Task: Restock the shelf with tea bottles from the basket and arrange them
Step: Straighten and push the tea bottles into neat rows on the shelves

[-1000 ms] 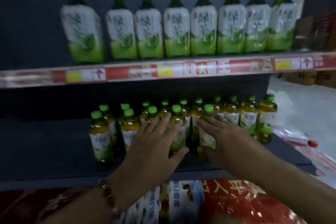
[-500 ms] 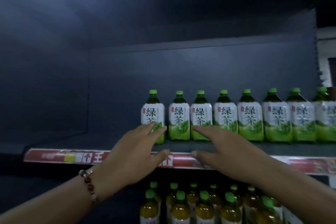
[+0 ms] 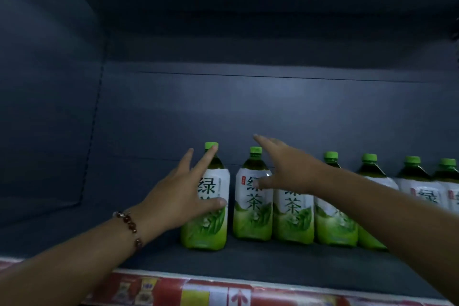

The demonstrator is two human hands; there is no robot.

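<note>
Running along the bottom edge, a red price strip (image 3: 285, 298) is fronting the dark shelf (image 3: 273, 266). Mid-frame, the left hand (image 3: 181, 196), fingers spread and released, is resting against the leftmost green tea bottle (image 3: 207, 226); the right hand (image 3: 285, 169), equally released, is reaching over the third bottle (image 3: 293, 218).

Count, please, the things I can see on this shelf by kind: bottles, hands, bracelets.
Tea bottles, standing in one row on the shelf: 7
Hands, left hand and right hand, fingers spread over the bottles: 2
Bead bracelet, on the left wrist: 1
Total: 10
</note>
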